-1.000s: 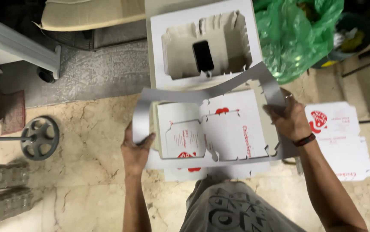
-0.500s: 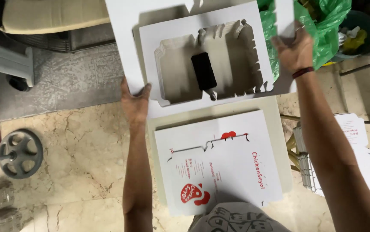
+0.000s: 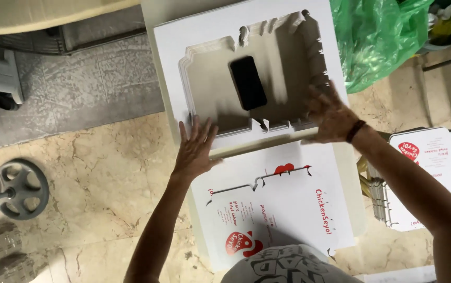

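Note:
A stack of white die-cut cardboard frames (image 3: pixel 183 42) with a cut-out middle lies on the table; a black phone (image 3: pixel 247 82) rests inside the cut-out. My left hand (image 3: pixel 196 149) lies flat with fingers spread on the stack's near left edge. My right hand (image 3: pixel 330 112), a dark band at the wrist, presses with spread fingers on the near right edge. Neither hand grips anything. Closer to me lies a flat white box blank with red print (image 3: pixel 277 202).
A green plastic bag (image 3: pixel 377 39) sits at the far right. Another pile of printed white box blanks (image 3: pixel 435 167) stands at the right on the marble floor. A grey wheel-shaped weight (image 3: pixel 18 188) lies at the left. A grey mat (image 3: pixel 79 89) lies beyond.
I lifted a cut cardboard sheet off the printed blank and carried it away from me onto the stack. Both hands have let go of its sides and now press flat on its near edge.

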